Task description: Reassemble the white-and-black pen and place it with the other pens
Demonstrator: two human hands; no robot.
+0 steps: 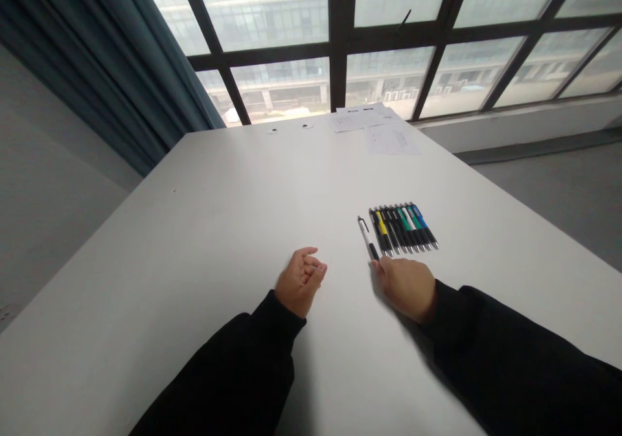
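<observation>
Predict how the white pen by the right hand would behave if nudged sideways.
The white pen would probably roll a little, given its slim, rounded barrel, though its clip might stop it early. It looks stiff and likely light, being thin and apparently plastic. The dark grip near the right hand may make that end less slippery.
</observation>
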